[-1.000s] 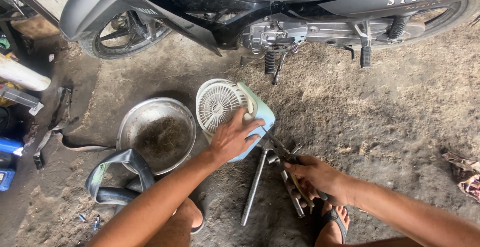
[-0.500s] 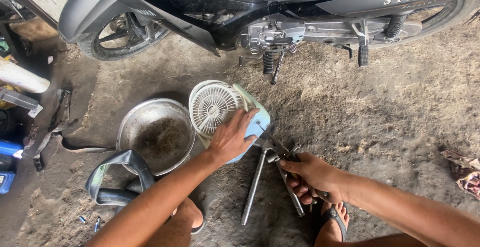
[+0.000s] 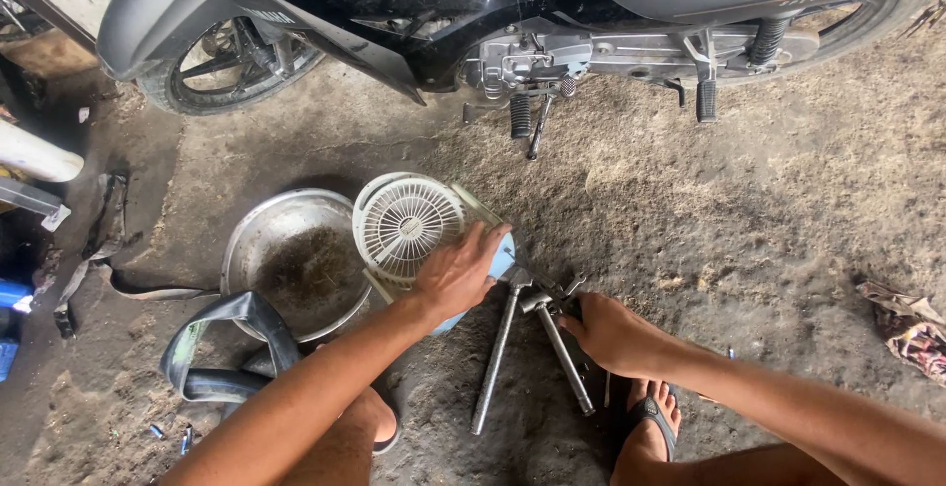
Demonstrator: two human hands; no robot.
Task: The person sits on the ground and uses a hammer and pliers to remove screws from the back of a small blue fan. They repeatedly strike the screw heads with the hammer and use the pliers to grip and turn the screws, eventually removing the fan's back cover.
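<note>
My left hand (image 3: 455, 271) grips the edge of a small white table fan (image 3: 409, 225) with a round grille and a light blue base; the fan leans against a metal basin (image 3: 258, 240). My right hand (image 3: 613, 333) rests on the ground over a heap of metal tools (image 3: 545, 301), its fingers closed around one of them, which I cannot tell apart. Two long steel wrench handles (image 3: 495, 358) lie between my hands. My sandalled foot (image 3: 650, 417) is just below the right hand.
A black motorbike (image 3: 512, 13) stands across the top, its front wheel (image 3: 232, 57) at left and kickstand (image 3: 537, 126) down. A black rubber inner tube (image 3: 222, 348) lies beside the basin. A crumpled rag (image 3: 912, 323) sits at right. The floor is rough dirt.
My left hand has shifted the fan slightly to the left and tilted it more over the basin. My right hand stays down on the tools.
</note>
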